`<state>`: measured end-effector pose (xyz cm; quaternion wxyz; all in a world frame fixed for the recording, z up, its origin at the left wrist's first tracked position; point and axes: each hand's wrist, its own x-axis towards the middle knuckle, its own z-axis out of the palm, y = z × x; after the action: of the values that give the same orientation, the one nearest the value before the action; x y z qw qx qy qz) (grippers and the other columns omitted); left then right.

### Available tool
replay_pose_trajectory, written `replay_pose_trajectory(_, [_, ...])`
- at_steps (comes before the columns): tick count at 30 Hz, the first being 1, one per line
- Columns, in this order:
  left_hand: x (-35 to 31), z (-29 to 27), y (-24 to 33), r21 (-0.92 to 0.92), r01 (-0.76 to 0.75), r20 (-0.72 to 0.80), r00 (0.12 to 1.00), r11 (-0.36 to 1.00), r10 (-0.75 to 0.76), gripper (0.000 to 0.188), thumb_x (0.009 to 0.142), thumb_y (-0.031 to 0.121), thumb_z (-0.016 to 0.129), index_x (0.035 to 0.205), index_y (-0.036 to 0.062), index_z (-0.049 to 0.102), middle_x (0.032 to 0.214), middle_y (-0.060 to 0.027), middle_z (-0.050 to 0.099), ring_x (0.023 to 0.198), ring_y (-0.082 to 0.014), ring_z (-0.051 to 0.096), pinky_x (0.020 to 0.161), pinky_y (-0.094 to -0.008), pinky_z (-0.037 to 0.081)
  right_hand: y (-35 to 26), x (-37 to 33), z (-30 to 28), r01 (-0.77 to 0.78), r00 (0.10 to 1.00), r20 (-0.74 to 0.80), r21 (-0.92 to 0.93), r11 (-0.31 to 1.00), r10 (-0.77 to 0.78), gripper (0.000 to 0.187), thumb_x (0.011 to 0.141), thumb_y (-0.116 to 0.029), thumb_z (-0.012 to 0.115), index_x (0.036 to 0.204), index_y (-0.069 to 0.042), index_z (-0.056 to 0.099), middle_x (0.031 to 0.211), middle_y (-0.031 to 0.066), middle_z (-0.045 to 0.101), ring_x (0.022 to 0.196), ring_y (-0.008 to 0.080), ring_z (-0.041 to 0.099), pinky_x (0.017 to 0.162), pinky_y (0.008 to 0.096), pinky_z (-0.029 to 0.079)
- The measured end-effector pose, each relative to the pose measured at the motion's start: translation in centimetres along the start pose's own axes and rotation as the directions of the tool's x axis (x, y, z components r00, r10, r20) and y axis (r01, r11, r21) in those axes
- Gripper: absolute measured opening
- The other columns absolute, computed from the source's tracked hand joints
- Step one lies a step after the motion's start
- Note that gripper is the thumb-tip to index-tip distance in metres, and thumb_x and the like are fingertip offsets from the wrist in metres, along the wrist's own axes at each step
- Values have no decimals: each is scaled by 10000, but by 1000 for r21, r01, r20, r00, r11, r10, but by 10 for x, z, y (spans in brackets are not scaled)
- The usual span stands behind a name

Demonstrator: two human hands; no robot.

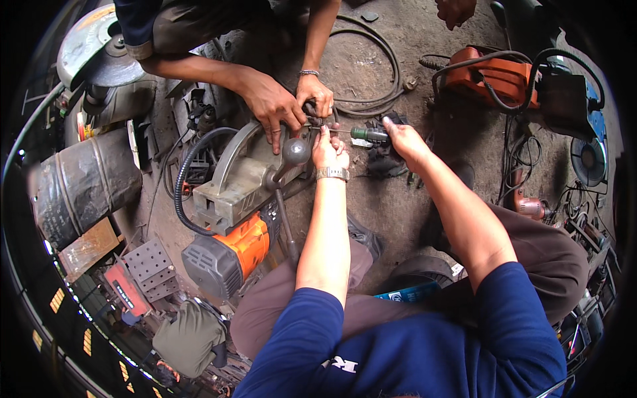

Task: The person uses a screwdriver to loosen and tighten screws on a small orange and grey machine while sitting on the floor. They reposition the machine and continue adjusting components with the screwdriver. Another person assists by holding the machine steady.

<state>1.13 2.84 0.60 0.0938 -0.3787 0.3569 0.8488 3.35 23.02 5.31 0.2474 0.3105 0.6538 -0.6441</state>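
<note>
Underfoot: dusty grey-brown floor (pixel 424 73), looped black cable (pixel 397 66) on it.
Left side: scuffed dark drum (pixel 86 179), ribbed.
Machine (pixel 229 192): grey metal, curved guard, orange motor (pixel 249 245); co-worker's hands (pixel 272 103) at it.
Screwdriver (pixel 373 135): green-and-black handle, thin shaft toward machine's edge.
Right hand (pixel 406 142): wrapped round handle.
Left hand (pixel 330 154): fingers bunched near shaft tip; can't tell if gripping, too small.

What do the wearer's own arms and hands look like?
Both arms have short, dark-blue fabric sleeves. The left hand is ungloved, with a silvery metal link band around its wrist. The right hand is ungloved too, its wrist bare.
</note>
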Motion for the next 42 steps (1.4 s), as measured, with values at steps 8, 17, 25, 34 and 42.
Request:
replay_pose_trajectory(8, [-2, -7, 1, -6, -26, -71, 997, 1000, 26, 196, 1001, 246, 526, 985, 51, 529, 878, -76, 633, 423, -63, 396, 348, -222, 295, 4, 9, 9, -316, 861, 380, -120, 941, 337, 252, 970, -303, 552, 1107, -112, 644, 772, 97, 705, 534, 153, 606, 475, 298, 472])
replay_pose_trajectory(17, [-8, 11, -6, 1, 25, -132, 991, 1000, -25, 172, 1002, 231, 528, 972, 61, 541, 849, -64, 620, 461, -53, 395, 379, -209, 307, -11, 71, 49, 508, 860, 369, -671, 540, -352, 567, 849, -83, 574, 1402, -175, 488, 1056, 197, 681, 942, 278, 685, 823, 363, 529])
replay_pose_trajectory(25, [-4, 16, -12, -203, -74, -184, 982, 976, 36, 177, 1009, 222, 504, 941, 62, 537, 809, -35, 568, 518, -63, 417, 404, -212, 318, 44, -25, 5, 54, 982, 161, 265, 963, -100, 331, 949, -353, 581, 1136, -81, 608, 859, 75, 666, 658, 102, 562, 543, 270, 473])
replay_pose_trajectory(34, [6, 7, -9, -114, -24, -118, 993, 993, 11, 159, 1014, 203, 492, 976, 57, 543, 811, -36, 563, 524, -69, 404, 409, -220, 324, 54, -20, 32, 183, 976, -150, 167, 969, -159, 397, 985, -487, 462, 900, -114, 569, 620, 31, 570, 396, 122, 399, 365, 282, 301])
replay_pose_trajectory(42, [-2, 16, -4, -107, -26, -173, 985, 994, 7, 149, 1013, 193, 494, 985, 55, 544, 812, -39, 577, 525, -67, 406, 412, -222, 324, 4, -1, -2, -328, 905, 307, 58, 943, 296, 364, 969, -447, 523, 1118, -129, 619, 729, 58, 634, 565, 183, 566, 505, 323, 449])
